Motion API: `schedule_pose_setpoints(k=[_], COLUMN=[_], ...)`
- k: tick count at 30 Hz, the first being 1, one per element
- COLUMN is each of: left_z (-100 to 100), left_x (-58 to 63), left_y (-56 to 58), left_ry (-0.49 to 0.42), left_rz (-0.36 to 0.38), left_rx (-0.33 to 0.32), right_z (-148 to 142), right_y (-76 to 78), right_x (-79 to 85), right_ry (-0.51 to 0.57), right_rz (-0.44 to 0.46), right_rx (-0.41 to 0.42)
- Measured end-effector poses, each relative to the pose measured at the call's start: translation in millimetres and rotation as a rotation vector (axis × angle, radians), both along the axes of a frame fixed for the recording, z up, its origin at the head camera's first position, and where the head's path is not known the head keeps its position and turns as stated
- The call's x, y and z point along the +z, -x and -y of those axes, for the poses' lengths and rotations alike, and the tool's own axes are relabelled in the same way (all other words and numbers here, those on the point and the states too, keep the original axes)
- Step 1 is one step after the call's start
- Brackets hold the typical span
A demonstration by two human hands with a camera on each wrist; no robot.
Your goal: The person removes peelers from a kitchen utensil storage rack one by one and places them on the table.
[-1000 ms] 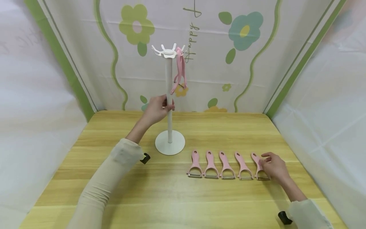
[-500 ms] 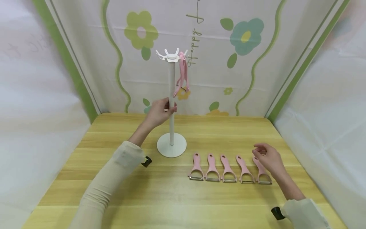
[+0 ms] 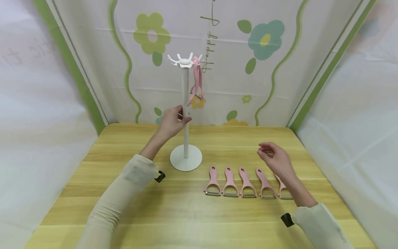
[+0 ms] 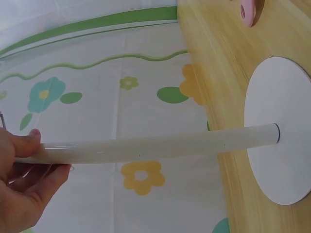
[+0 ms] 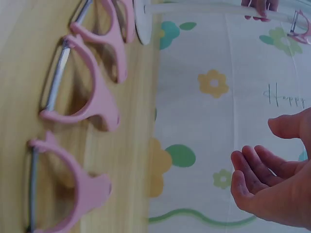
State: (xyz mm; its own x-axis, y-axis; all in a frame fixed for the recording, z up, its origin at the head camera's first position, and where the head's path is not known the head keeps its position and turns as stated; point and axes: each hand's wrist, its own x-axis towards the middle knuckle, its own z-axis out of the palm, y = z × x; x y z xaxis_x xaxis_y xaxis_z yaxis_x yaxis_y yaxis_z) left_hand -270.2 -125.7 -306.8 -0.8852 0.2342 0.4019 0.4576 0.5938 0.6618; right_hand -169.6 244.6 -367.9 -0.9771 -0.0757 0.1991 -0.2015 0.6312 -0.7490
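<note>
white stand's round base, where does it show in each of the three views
Head: the round base sits just below and left of centre.
Left wrist: the base fills the right edge, partly cut off.
Right wrist: the base is at the top edge, left of centre.
Shared landmark: the white pole.

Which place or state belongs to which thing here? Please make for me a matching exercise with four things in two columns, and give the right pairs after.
Things:
1. Left hand
2. Stand
3. Row of five peelers
4. Right hand

Place or state:
A. Lying on the table
B. Raised, holding nothing
C. Gripping the pole
D. White and upright

Right pairs: 1-C, 2-D, 3-A, 4-B
</note>
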Motion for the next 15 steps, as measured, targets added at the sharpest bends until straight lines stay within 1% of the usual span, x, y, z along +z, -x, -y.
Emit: schedule_pose_setpoints(k=[2,6,11,15], left_z=[0,-1,-3,-4], left_x=[0.9,2.3,2.2,1.4], left_y=[-0.8,-1.6,-0.4,1.8], left_ry=[0.024,0.063,0.068,0.063], left_rz=[-0.017,-0.048,-0.086,-0.121], left_rx=[0.016,0.035,0.044,0.051], right_z=[7,19,32,43], right_y=[3.9,11.4,21.4,27.8], right_x=[3.9,12.8,25.1,34.4], right_ry=[0.018,0.091,0.186,0.278], right_rz=[-0.002,0.035,0.070,0.054], right_rx=[0.018,0.045,0.073,0.114])
